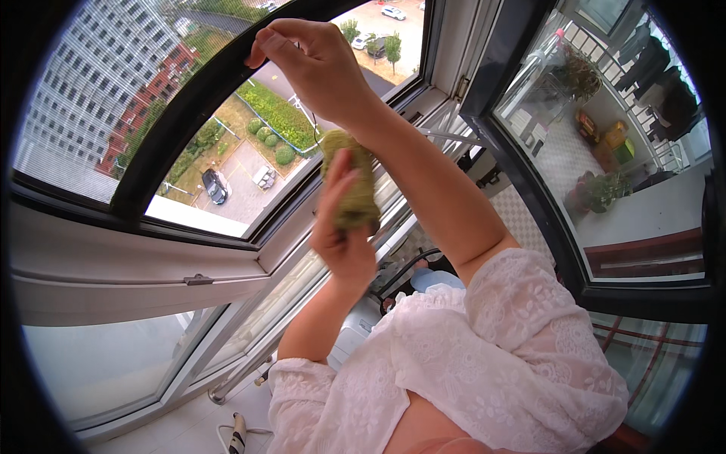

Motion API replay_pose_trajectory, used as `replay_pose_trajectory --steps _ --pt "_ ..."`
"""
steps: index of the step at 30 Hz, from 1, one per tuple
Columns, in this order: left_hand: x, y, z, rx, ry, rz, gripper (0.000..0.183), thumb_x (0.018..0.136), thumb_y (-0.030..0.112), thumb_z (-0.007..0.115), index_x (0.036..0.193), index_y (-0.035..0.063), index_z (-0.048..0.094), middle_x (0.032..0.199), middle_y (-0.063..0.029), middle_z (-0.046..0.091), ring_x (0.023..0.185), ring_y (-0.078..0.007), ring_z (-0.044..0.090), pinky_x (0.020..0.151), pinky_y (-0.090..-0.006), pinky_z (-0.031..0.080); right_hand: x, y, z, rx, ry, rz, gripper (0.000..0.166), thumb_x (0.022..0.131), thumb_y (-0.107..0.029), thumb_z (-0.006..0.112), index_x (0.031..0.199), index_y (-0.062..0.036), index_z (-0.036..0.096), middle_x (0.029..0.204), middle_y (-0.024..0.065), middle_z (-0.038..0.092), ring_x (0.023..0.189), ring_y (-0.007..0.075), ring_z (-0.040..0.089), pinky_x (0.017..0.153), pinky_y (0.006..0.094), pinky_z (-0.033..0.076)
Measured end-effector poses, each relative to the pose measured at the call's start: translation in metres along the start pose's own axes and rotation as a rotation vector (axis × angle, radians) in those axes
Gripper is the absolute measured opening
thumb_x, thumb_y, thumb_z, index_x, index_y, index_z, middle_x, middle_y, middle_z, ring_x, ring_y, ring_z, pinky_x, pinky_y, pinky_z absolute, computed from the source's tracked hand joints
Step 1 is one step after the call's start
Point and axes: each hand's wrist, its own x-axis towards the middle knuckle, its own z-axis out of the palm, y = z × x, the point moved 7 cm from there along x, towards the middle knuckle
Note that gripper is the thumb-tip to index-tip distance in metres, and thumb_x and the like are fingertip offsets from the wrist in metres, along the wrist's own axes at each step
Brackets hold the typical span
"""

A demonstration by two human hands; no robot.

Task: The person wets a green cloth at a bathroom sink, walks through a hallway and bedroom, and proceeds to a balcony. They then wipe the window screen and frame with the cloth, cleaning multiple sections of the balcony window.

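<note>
My left hand (347, 249), blurred by motion, grips a fuzzy green bundle (357, 181), which looks like yarn or cloth; its lower end is dark. Higher up, my right hand (309, 62) is raised in front of the black window frame (187, 108), fingers curled together. A thin dark cord (315, 127) runs between the right hand's fingers and the top of the green bundle. The right hand's fingertips overlap the frame in view; whether they touch it is unclear.
An open glazed window sash (527, 187) stands at the right, with a metal stay arm (454, 136) near it. A white sill (142, 244) and metal rail (244, 371) lie left. A corded black-and-cream object (238, 434) lies on the tiled floor. Cars and buildings show far below.
</note>
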Motion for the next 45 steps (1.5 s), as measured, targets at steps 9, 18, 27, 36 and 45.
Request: replay_pose_trajectory --steps 9,18,27,36,45 --pt "-0.033 0.012 0.027 0.034 -0.372 -0.038 0.047 0.061 -0.005 0.045 0.104 -0.0093 0.064 0.11 -0.0285 0.067 0.104 -0.0382 0.067 0.094 -0.0404 0.051 -0.009 -0.019 -0.003 -0.173 -0.075 -0.165 0.014 0.085 -0.018 0.063 0.08 -0.0054 0.067 0.076 0.0068 0.065 0.082 0.0241 0.061 0.073 0.038 0.045" --pt "0.088 -0.014 -0.065 -0.727 0.325 -0.199 0.03 0.102 0.013 0.046 0.126 -0.0028 0.052 0.143 -0.0151 0.046 0.14 -0.0323 0.037 0.108 -0.0521 0.043 -0.006 -0.029 0.004 -0.238 -0.081 -0.226 0.009 0.072 0.002 0.06 0.077 -0.0052 0.058 0.076 0.0065 0.061 0.083 0.0276 0.057 0.074 0.0374 0.047" --pt "0.107 -0.023 -0.075 -0.556 0.567 -0.189 0.028 0.101 0.017 0.052 0.123 0.0011 0.053 0.11 -0.0176 0.065 0.107 -0.0307 0.064 0.094 -0.0412 0.054 -0.006 -0.038 -0.036 -0.346 0.102 -0.449 0.013 0.074 0.0 0.06 0.084 -0.0078 0.061 0.09 0.0063 0.067 0.092 0.0266 0.062 0.082 0.0406 0.046" --pt "0.112 -0.019 -0.07 -0.522 0.631 -0.114 0.026 0.1 0.017 0.05 0.121 0.0021 0.055 0.117 -0.0171 0.062 0.107 -0.0267 0.063 0.102 -0.0405 0.05 0.017 -0.02 -0.058 -0.693 0.18 -0.448 0.021 0.07 -0.001 0.064 0.088 -0.0109 0.06 0.087 0.0051 0.056 0.092 0.0258 0.057 0.087 0.0399 0.039" --pt "0.21 -0.202 -0.097 0.364 0.332 -0.191 0.02 0.094 0.016 0.062 0.108 0.0013 0.065 0.102 -0.0068 0.065 0.091 -0.0135 0.06 0.08 -0.0291 0.05 0.018 -0.021 -0.058 -0.567 0.221 -0.421 0.018 0.068 -0.003 0.064 0.083 -0.0111 0.059 0.082 0.0044 0.054 0.087 0.0255 0.056 0.083 0.0395 0.038"
